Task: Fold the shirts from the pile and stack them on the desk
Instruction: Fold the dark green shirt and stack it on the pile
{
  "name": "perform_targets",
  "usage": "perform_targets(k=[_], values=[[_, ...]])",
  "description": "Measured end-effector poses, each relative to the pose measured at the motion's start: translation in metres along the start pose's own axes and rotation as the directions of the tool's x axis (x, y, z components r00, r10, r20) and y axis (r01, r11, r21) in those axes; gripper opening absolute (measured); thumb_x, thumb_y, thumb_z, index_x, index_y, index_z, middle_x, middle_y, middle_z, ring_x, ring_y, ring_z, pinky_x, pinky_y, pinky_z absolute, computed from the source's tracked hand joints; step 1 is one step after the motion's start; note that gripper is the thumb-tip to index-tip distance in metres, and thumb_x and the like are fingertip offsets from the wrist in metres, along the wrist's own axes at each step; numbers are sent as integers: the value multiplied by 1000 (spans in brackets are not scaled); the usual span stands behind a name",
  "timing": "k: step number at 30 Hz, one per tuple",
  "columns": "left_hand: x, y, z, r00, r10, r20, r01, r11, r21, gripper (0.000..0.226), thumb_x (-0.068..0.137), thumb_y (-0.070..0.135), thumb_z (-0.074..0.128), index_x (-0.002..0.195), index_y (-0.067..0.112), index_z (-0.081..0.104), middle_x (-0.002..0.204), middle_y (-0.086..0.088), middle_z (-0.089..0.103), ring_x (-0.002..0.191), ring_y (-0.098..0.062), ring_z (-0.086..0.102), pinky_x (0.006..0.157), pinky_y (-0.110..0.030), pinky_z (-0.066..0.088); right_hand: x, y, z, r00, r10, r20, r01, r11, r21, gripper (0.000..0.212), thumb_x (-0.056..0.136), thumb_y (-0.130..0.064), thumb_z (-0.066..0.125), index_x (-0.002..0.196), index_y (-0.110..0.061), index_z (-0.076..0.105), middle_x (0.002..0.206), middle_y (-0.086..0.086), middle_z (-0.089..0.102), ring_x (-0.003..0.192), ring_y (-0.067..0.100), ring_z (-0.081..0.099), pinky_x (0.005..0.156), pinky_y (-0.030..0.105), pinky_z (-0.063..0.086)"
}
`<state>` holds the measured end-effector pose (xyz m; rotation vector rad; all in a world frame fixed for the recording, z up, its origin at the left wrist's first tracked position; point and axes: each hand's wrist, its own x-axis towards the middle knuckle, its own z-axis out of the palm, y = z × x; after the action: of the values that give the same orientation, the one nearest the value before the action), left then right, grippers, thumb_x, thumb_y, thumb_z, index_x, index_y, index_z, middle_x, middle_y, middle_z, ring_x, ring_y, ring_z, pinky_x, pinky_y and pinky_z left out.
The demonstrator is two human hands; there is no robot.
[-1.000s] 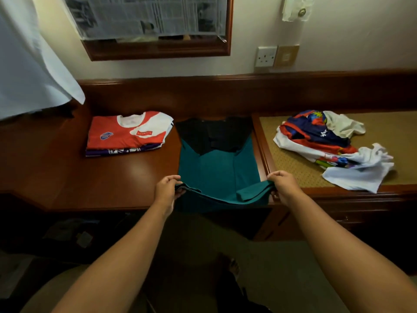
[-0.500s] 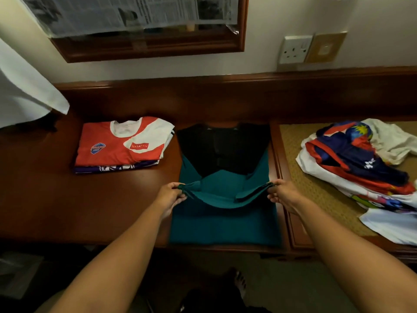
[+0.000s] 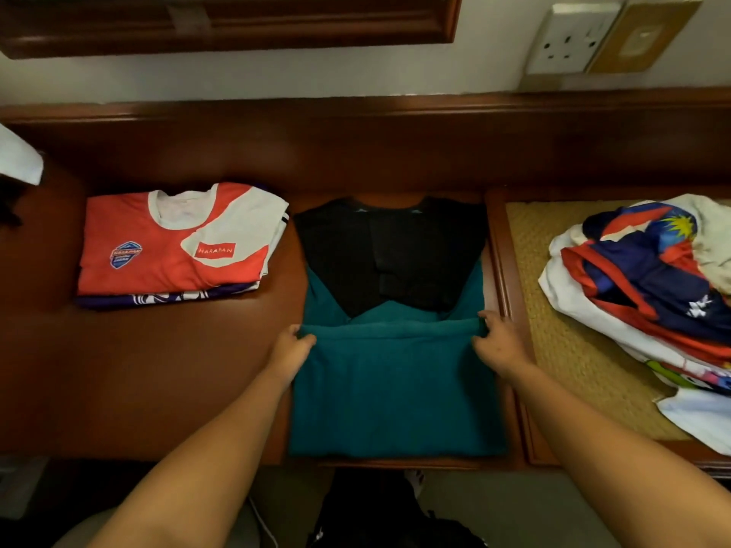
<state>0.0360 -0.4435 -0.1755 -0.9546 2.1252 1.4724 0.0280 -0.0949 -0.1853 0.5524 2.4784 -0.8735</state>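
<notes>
A teal and black shirt (image 3: 395, 385) lies flat on the wooden desk (image 3: 158, 369), its sleeves folded in. Its bottom hem is doubled up to about the middle. My left hand (image 3: 290, 348) pinches the hem's left corner and my right hand (image 3: 496, 342) pinches the right corner, both low against the cloth. To the left sits a stack of folded shirts (image 3: 178, 247), a red and white one on top of a purple one. The unfolded pile of shirts (image 3: 648, 294) lies on the woven mat at the right.
A raised wooden ledge (image 3: 356, 136) runs along the back of the desk under the wall. A wall socket (image 3: 571, 37) is at the upper right. A white cloth corner (image 3: 19, 164) hangs at the far left. The woven mat (image 3: 561, 310) has a wooden frame.
Both hands carried the teal hem from the desk's front edge up and away from me, laying it over the shirt's middle. The camera moved closer and tilted down.
</notes>
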Motion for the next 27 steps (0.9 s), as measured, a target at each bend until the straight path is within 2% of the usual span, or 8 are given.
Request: perform_targets(k=[2,6,10,13,18,22,25,27], values=[[5,4,2,1000,22,7,-22,1000,21,10,91,7,59,101,8,58,95,-11,63,88,-22,58,75,-24,42,0,-6,6,997,-65,-41,59,987,-147,61,87,-23,64,142,-15,40,140,15,36,128,33,39,108,38,35],[14,11,2,1000,14,16,-15,998,69,11,90,17,64,98,10,60,89,-4,61,89,-18,56,77,-23,38,1,-12,12,980,-190,-60,146,888,-436,46,90,-30,60,132,-17,48,139,10,35,124,31,37,100,44,39],[15,17,-2,989,31,147,-57,983,173,21,88,24,68,103,10,64,105,-5,64,99,-17,57,84,-25,41,7,-18,8,975,-203,-89,148,896,-418,27,87,-16,56,113,-11,57,126,11,45,116,30,41,91,40,40],[13,25,-6,970,42,240,-129,924,359,18,91,19,64,105,9,62,101,-2,58,97,-14,52,79,-20,36,12,-26,-4,984,-177,28,177,934,-310,17,86,-8,52,102,-13,54,109,12,55,98,29,53,76,33,42],[17,38,-14,961,95,260,-148,970,192,6,93,8,59,88,10,62,81,-1,62,80,-15,58,58,-11,43,19,-34,-30,976,-182,117,202,960,-192,18,83,3,48,89,-13,49,85,9,56,76,25,53,62,31,39],[24,43,-16,968,133,214,-157,982,102,17,92,-5,52,93,11,60,88,-5,62,76,-14,58,60,-10,48,27,-34,-35,986,-153,65,162,973,-162,22,81,6,48,91,-13,51,89,10,57,83,30,55,68,34,43],[32,28,-13,970,217,107,-233,958,166,32,89,-8,51,112,13,57,117,-10,57,108,-24,57,88,-23,47,19,-26,-24,979,-189,-79,158,943,-292,37,85,-7,57,122,-8,52,120,18,54,107,35,54,90,40,47],[26,13,-8,946,324,13,-306,879,366,39,88,-1,56,124,14,55,129,-12,50,122,-28,48,105,-36,39,2,-22,-7,954,-253,-162,186,921,-342,50,86,-12,60,133,-5,46,135,20,45,121,37,46,100,45,43]])
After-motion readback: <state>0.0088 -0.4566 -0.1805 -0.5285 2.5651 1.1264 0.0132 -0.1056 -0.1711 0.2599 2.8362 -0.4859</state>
